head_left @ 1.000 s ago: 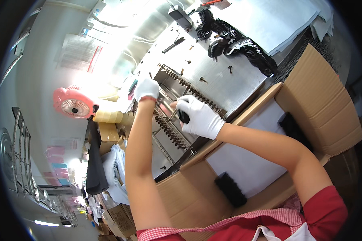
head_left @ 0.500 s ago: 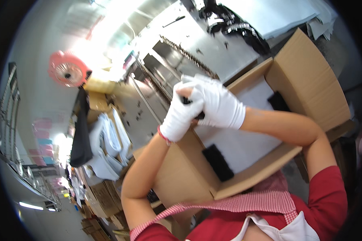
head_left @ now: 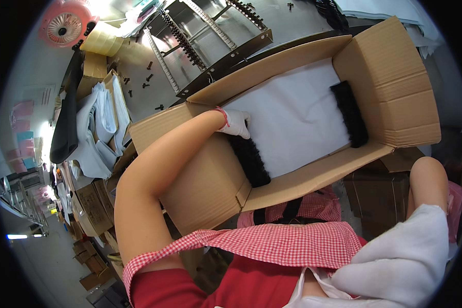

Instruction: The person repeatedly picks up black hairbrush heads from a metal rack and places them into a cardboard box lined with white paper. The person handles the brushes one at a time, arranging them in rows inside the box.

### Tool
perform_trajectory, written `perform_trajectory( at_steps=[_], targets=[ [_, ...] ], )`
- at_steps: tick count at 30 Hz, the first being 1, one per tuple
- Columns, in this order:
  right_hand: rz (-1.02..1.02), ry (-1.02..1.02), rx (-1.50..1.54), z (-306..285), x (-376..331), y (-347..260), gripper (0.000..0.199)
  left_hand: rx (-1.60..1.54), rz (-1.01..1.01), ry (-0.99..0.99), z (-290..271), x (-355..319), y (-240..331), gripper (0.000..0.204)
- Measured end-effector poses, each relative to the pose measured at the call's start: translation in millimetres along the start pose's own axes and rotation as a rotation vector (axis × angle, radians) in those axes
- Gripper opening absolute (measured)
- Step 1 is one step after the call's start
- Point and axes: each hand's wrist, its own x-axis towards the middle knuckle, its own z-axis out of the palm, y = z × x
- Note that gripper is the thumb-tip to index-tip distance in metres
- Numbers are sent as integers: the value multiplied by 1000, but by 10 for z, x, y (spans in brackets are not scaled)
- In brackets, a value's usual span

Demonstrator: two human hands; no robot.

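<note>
My left hand, in a white glove, reaches into an open cardboard box. Its fingers are bent at the upper end of a fuzzy-looking black strip by the box's left wall. A bit of black shows between thumb and fingers; its kind is not clear. A white sheet covers much of the box's inside, and a second black strip lies along the right side. My right hand, gloved in white, is raised very close at the lower right, fingers stretched out together. I see nothing in it; its palm is hidden.
Beyond the box, a metal rack with rows of small black pieces stands on a steel table. Loose black pieces are scattered there. White sheets stand in a carton at left, below a pink fan.
My hands were together above the box around something black. They have parted: the left went down into the box, the right came back to the lower right. The view shifted too.
</note>
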Motion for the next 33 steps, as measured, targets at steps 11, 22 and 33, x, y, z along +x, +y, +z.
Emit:
perform_trajectory(
  at_steps=[11,22,33],
  targets=[
    [-252,-235,306,911,22,68,27,-39,-302,511,358,182,385,41],
    [-327,-390,-744,1160,1727,2461,54,56,-412,477,111,-112,607,59],
    [-522,-220,-652,968,2246,2227,46,-215,-279,992,-513,-2194,278,32]
  ],
)
